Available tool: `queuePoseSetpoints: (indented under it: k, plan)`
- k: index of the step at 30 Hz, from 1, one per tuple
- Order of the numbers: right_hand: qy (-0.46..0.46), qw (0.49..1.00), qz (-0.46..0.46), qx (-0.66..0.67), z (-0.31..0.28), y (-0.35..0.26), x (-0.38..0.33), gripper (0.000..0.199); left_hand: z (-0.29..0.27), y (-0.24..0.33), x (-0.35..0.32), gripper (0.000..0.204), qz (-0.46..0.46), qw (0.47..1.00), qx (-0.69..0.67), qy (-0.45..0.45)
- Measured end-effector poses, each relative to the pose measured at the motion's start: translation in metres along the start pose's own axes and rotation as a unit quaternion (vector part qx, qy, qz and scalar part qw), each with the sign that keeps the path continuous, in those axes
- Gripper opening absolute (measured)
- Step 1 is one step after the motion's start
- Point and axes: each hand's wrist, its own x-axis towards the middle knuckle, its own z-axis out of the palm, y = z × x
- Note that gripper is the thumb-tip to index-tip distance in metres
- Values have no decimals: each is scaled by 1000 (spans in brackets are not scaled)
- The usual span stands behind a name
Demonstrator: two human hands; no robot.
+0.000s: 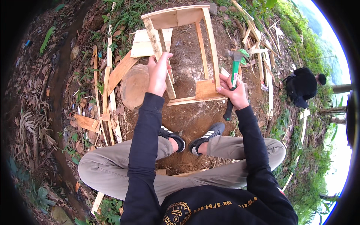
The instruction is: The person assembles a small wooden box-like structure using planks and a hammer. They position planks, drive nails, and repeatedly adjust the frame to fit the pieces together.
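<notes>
Your left hand (157, 75) grips near leg of pale wooden slat frame (195, 56), steadying it; right hand (234, 92) clasps green-handled steel hammer (233, 80), head up, ready.

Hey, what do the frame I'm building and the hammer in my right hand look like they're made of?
The frame looks like raw, unfinished wood: pale slats with visible grain and rough edges, no paint or varnish. The hammer seems to have a dull grey metal head; its green shaft with a black grip, held in the right hand, looks like plastic or fibreglass with rubber, though that's hard to confirm.

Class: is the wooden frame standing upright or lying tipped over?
Tipped: the frame lies on the dirt, legs pointing sideways, left hand gripping one leg.
</notes>
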Motion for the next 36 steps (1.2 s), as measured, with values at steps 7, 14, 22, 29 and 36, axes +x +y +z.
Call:
queuePoseSetpoints:
  k: [7, 14, 22, 29, 36]
  plan:
    - [121, 983, 12, -138, -5, 72, -22, 43, 4, -65, 8, 22, 227, 971, 31, 62]
    - [303, 909, 30, -283, 9, 158, -58, 27, 5, -126, 8, 19, 261, 962, 68, 32]
    - [387, 859, 40, -332, 36, 202, -80, 25, -13, -163, 9, 12, 307, 950, 64, -4]
    - [412, 737, -70, -531, 16, 197, -118, 23, -32, -171, 13, 12, 181, 981, 26, -60]
    - [429, 888, -87, -141, -8, 92, -67, 10, -53, -175, 36, 51, 218, 903, 370, 23]
